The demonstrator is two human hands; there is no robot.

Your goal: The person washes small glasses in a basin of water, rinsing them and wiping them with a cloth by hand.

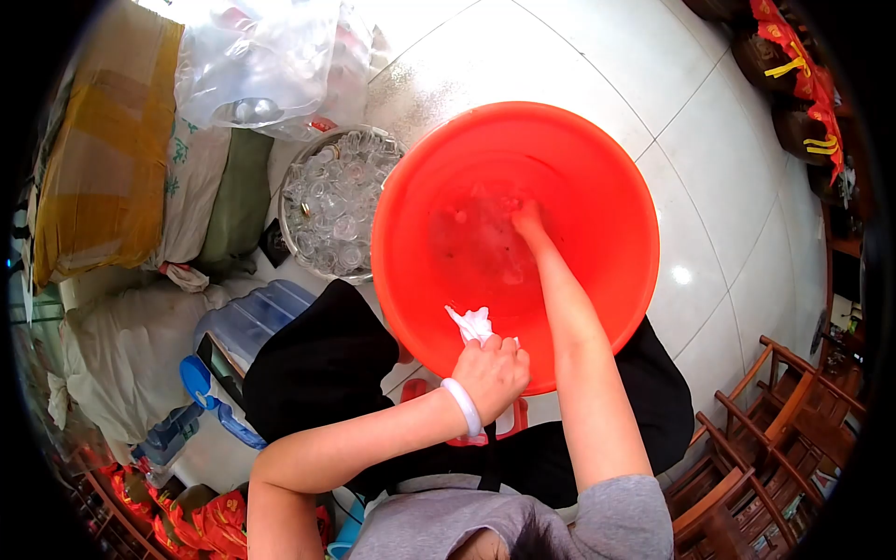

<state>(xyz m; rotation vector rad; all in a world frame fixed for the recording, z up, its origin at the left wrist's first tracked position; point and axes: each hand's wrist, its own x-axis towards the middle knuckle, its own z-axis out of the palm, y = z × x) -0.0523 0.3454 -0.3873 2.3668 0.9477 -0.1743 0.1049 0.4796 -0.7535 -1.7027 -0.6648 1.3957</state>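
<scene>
Clutching a white cloth (473, 325), the left hand (495, 375) was curled tight by the near rim of the red tub (602, 201); the right hand (527, 218) reached inside, its grip unclear.

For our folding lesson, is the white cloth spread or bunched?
Bunched: the white cloth pokes out crumpled from the left hand.

Indoor space, apparently a shop or storeroom: dark jars (758, 58) topped with red cloth (821, 93) and yellow ties (789, 66) line the upper right, a taped carton (103, 159) and sacks (245, 196) crowd the left, and wooden chairs (787, 418) stand on pale floor tiles (709, 219).
</scene>
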